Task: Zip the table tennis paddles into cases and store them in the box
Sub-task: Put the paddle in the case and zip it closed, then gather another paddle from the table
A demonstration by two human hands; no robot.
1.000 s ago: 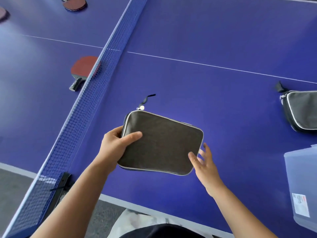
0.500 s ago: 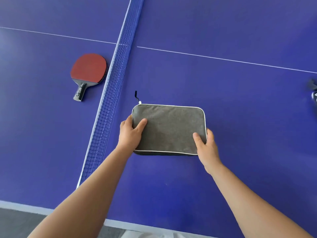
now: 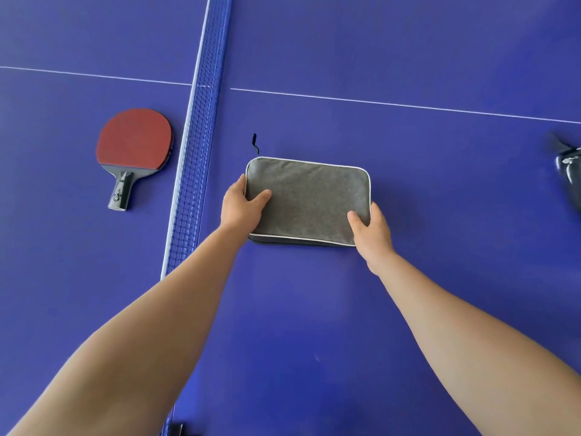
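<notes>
A grey rectangular paddle case (image 3: 309,196) with white piping lies flat on the blue table, just right of the net. Its black zip cord (image 3: 254,143) trails from the far left corner. My left hand (image 3: 240,204) grips the case's left edge, thumb on top. My right hand (image 3: 371,229) grips the near right corner, thumb on top. A red paddle (image 3: 133,143) with a black handle lies on the table left of the net. The storage box is out of view.
The blue net (image 3: 198,146) runs from the near edge to the far side, between the paddle and the case. A second dark case (image 3: 570,171) shows partly at the right edge. White lines cross the blue table (image 3: 345,309).
A second ago my left hand held the case tilted above the table and my right hand was open beside it. The case now lies flat with both hands gripping it. The view swung left.
</notes>
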